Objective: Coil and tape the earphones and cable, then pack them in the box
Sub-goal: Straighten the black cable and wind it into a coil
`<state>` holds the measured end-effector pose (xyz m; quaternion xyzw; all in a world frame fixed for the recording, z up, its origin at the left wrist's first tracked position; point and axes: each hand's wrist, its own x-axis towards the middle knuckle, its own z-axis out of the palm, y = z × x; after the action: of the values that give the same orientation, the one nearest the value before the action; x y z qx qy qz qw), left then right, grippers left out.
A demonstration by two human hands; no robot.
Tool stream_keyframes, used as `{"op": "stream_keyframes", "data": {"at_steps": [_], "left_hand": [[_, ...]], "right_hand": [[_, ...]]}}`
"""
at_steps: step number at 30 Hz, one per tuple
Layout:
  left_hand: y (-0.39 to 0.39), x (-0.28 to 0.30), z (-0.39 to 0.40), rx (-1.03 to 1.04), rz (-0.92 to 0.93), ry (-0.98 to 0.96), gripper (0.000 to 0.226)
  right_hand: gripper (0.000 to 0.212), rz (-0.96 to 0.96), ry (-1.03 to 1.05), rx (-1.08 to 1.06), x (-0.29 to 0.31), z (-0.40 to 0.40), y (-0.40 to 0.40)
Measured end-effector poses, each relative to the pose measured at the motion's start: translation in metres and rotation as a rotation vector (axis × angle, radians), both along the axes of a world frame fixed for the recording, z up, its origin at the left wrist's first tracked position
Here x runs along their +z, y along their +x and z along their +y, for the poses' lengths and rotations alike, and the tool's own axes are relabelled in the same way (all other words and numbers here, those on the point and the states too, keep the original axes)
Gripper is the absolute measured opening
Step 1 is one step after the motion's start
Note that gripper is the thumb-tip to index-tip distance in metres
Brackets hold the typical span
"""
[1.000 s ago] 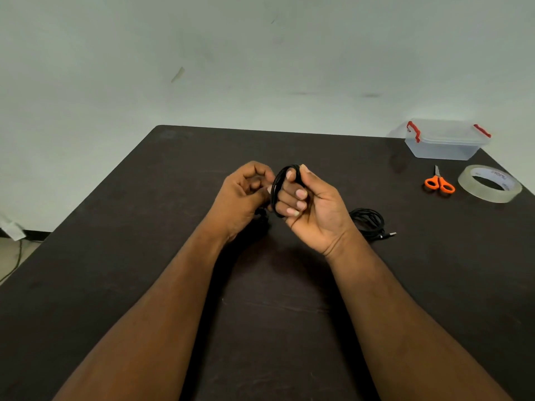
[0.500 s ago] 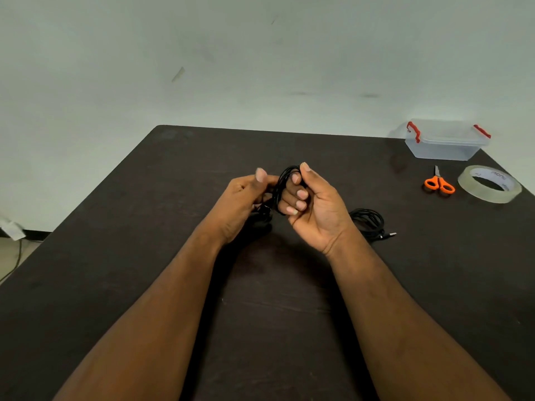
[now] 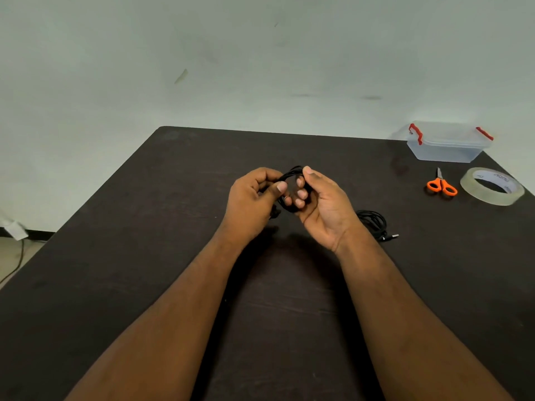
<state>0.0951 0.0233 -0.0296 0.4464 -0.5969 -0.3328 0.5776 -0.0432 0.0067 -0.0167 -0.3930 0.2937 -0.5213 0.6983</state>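
We hold a thin black earphone wire [image 3: 290,176], wound into a small coil, above the middle of the dark matte counter [image 3: 144,256]. The coil sits between our two hands: our right hand [image 3: 324,206] has its fingers curled through the loop with the thumb pressed on top, and our left hand [image 3: 254,198] pinches the wire's near side between thumb and curled fingers. A short dark end hangs just under the left hand; we cannot tell whether it is an earbud.

Just beside our right wrist, on the counter, lies one black coiled cable [image 3: 373,222] with a small metal plug pointing right. Well apart from the hands, at the far right corner, stands one clear plastic box [image 3: 445,146] with a lid and two red clasps. Near it, toward us, lie one pair of orange-handled scissors [image 3: 441,185] and one roll of clear tape [image 3: 492,189], side by side.
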Motion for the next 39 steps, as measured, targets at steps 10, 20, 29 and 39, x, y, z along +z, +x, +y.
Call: {"op": "stream_keyframes", "data": {"at_steps": [10, 20, 29, 39], "left_hand": [[0.006, 0.004, 0.001, -0.127, -0.121, 0.095, 0.002], [0.008, -0.006, -0.004, 0.422, -0.631, 0.049, 0.012], [0.004, -0.008, -0.003, 0.233, -0.400, 0.192, 0.036], [-0.004, 0.001, 0.006, 0.205, -0.115, 0.220, 0.031]], "right_hand": [[0.036, 0.217, -0.222, -0.122, -0.008, 0.003, 0.011], [0.029, 0.557, -0.334, -0.105, -0.016, 0.010, 0.026], [0.032, 0.441, -0.156, 0.012, -0.017, 0.009, 0.025], [0.033, 0.512, -0.294, 0.109, -0.014, 0.009, 0.018]]}}
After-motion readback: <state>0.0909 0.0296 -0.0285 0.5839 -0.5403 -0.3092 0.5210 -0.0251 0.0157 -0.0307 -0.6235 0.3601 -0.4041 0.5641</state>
